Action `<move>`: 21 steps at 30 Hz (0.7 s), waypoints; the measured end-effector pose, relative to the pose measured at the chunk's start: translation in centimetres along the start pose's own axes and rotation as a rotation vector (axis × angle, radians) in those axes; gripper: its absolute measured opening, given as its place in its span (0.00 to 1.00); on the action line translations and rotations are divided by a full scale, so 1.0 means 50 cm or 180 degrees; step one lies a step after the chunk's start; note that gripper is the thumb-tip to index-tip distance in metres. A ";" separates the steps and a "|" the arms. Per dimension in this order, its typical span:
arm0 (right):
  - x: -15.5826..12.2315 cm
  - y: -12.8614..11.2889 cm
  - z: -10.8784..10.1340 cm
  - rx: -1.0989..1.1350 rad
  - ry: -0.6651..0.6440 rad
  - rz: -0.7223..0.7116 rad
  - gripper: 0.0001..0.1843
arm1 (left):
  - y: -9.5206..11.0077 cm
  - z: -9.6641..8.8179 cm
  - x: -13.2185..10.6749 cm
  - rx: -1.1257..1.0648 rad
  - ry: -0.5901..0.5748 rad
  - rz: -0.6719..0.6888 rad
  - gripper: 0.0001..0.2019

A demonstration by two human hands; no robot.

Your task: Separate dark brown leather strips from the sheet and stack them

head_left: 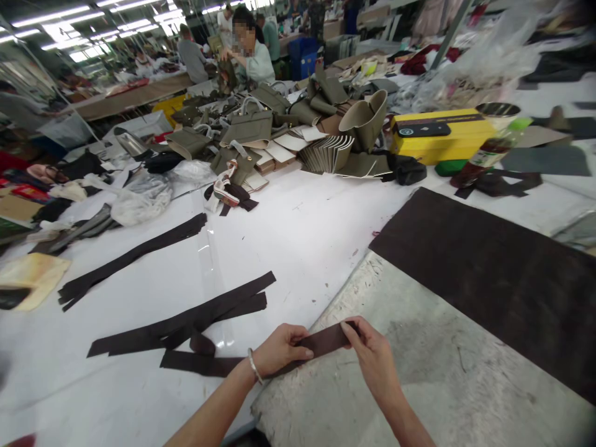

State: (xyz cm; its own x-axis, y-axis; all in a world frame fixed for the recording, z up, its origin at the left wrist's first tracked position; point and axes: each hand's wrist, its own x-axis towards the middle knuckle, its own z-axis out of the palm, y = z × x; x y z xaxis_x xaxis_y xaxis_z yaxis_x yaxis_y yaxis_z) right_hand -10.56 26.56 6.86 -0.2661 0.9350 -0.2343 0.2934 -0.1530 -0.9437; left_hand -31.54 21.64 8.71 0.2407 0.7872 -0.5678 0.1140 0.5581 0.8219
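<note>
A dark brown strip point(326, 341) is stretched between my two hands, above the edge of a grey, scuffed board. My left hand point(282, 349), with a bracelet at the wrist, pinches it between thumb and fingers. At its other end, my right hand point(370, 351) grips it, thumb on top. Past my left wrist a dark strip point(200, 363) runs left along the white table; whether it is the same piece is hidden by the hand. Beyond it lies a loose pile of similar strips point(186, 320), and another bundle point(135, 257) rests farther left.
A large dark sheet point(488, 273) covers the far part of the grey board point(419, 372). Across the white table point(298, 223) stand olive bag pieces point(251, 127), a yellow box point(442, 133) and a bottle point(487, 155). Plastic bags point(144, 195) lie left. Other people work in the background.
</note>
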 end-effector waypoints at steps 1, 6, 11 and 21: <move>0.001 0.014 -0.036 -0.0030 0.0175 0.0047 0.20 | -0.001 -0.007 0.004 0.0029 -0.0109 -0.0076 0.14; -0.020 0.133 -0.270 0.0372 0.1359 0.0459 0.23 | 0.006 -0.054 0.031 0.0400 -0.0404 -0.0398 0.18; -0.125 0.249 -0.502 0.0759 0.2294 0.0943 0.28 | 0.050 -0.083 0.101 0.1006 -0.0474 -0.0436 0.19; -0.221 0.350 -0.702 0.0310 0.3294 0.0917 0.31 | 0.218 0.012 0.366 0.1368 0.0427 -0.0113 0.26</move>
State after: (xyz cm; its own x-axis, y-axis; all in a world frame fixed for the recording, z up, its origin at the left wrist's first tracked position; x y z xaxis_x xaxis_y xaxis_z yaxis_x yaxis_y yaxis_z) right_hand 29.74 24.76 1.17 0.7202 0.6693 -0.1824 0.1344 -0.3925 -0.9099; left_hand -25.32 41.98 7.31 0.1056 0.8124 -0.5734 0.5167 0.4478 0.7297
